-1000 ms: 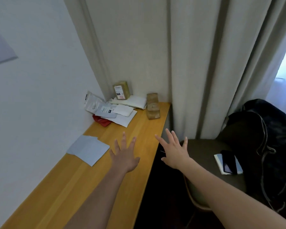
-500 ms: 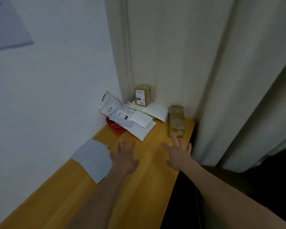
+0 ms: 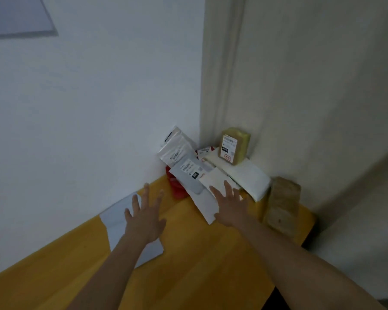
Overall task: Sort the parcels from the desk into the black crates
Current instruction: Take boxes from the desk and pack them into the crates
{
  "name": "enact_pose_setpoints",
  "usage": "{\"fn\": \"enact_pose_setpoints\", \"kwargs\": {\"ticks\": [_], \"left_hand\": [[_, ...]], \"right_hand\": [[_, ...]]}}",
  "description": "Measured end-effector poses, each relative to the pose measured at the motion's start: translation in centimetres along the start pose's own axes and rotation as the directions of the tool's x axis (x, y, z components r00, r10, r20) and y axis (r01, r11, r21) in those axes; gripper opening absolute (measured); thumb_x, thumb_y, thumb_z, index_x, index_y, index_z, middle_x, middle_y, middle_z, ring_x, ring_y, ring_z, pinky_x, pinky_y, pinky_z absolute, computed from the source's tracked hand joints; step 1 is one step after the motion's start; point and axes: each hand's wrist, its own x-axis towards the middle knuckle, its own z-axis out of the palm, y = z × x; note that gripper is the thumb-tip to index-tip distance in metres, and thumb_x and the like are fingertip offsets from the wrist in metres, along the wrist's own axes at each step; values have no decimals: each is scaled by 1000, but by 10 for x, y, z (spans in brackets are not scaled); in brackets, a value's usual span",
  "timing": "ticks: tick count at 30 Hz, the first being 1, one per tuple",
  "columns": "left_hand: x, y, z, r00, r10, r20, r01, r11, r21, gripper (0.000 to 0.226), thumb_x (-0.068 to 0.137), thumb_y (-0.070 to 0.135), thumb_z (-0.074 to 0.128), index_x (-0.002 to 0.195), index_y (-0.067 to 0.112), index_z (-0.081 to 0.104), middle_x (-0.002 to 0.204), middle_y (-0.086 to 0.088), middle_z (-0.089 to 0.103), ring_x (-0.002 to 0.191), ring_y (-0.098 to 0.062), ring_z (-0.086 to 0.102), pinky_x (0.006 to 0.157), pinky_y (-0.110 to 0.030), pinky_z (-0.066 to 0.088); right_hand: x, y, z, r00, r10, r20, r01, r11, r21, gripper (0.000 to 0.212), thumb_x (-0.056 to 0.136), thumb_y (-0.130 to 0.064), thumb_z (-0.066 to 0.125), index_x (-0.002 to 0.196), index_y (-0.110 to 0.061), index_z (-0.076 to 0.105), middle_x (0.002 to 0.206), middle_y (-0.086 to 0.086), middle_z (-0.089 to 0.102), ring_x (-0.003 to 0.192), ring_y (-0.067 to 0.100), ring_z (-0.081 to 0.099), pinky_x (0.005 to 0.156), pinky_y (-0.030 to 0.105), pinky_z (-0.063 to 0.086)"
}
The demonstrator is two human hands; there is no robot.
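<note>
Reached farther toward far-corner mailers (image 3: 197, 175), both hands, left (image 3: 143, 217) and right (image 3: 230, 205), spread, empty; likely light, floppy, slick, best pinched at edges.

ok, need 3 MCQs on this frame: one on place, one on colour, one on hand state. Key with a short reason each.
1. Where does the labelled box stand?
A. desk's near edge
B. far corner, on a white parcel
C. on the floor

2. Colour of the parcel under the pile's left side?
A. red
B. green
C. black

3. The right hand is:
A. gripping the box
B. a fist
C. open, fingers spread

Key: B, it sits on the white parcel by the curtain; A, red parcel shows beneath; C, fingers straight over the pile.
</note>
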Motion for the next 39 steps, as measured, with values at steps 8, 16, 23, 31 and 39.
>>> {"fn": "enact_pose_setpoints", "kwargs": {"ticks": [8, 16, 23, 31, 39], "left_hand": [[101, 114, -14, 1000, -5, 24, 6, 999, -52, 82, 97, 49, 51, 155, 39, -7, 160, -2, -29, 149, -36, -17, 119, -59, 6], [146, 133, -18, 995, -74, 66, 73, 997, 6, 84, 97, 48, 53, 154, 38, -8, 158, -3, -32, 148, -38, -16, 118, -59, 8], [156, 131, -19, 987, -134, 84, 132, 991, 27, 87, 95, 49, 55, 156, 36, -5, 160, -5, -28, 149, -39, -12, 118, -58, 11], [149, 125, -15, 982, -161, 95, 165, 986, -39, 87, 94, 46, 57, 156, 34, -4, 161, -6, -25, 149, -39, -10, 119, -58, 15], [126, 123, -48, 962, -252, 108, 244, 605, -758, 70, 97, 46, 53, 154, 27, 19, 156, 2, 25, 148, -27, 18, 112, -42, 28]], "right_hand": [[129, 105, -64, 995, 20, -103, -11, 996, 87, 95, 97, -39, 55, 151, -38, -23, 163, 11, -9, 149, 37, -2, 117, 64, 4], [227, 127, -91, 978, 67, -199, -11, 963, 271, 101, 91, -36, 66, 153, -40, -13, 162, 12, -5, 144, 41, 9, 116, 62, 14], [257, 124, -85, 956, 108, -272, -17, 949, 316, 77, 88, -31, 71, 150, -33, 25, 161, 18, -2, 147, 44, 3, 116, 58, 21], [247, 108, -89, 939, 5, -343, 122, 930, 348, 49, 85, -18, 71, 129, -18, 50, 141, 19, 33, 124, 40, 35, 93, 39, 42], [195, 84, -117, 977, -201, -67, 118, 252, 960, 25, 94, -40, 63, 115, -28, 64, 116, -2, 66, 111, 18, 61, 79, 32, 55]]}}
